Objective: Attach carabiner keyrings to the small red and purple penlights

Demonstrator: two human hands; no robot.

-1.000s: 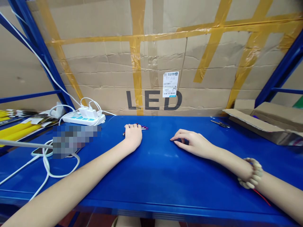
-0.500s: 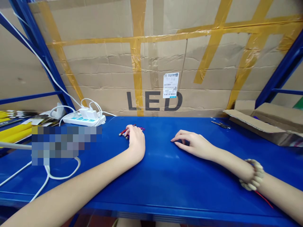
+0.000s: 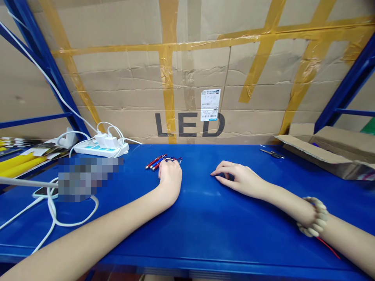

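Partly hidden, slim tubes [image 3: 154, 161], behind left hand [image 3: 170, 177]

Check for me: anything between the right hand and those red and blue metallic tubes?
Yes: the left hand, partly covering the red and blue metallic tubes on the side facing the right hand. Nothing else visible stands between.

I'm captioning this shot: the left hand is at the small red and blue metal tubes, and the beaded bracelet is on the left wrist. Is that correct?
Not quite: the head view shows the beaded bracelet on the right wrist. The left hand is indeed at the small metal tubes.
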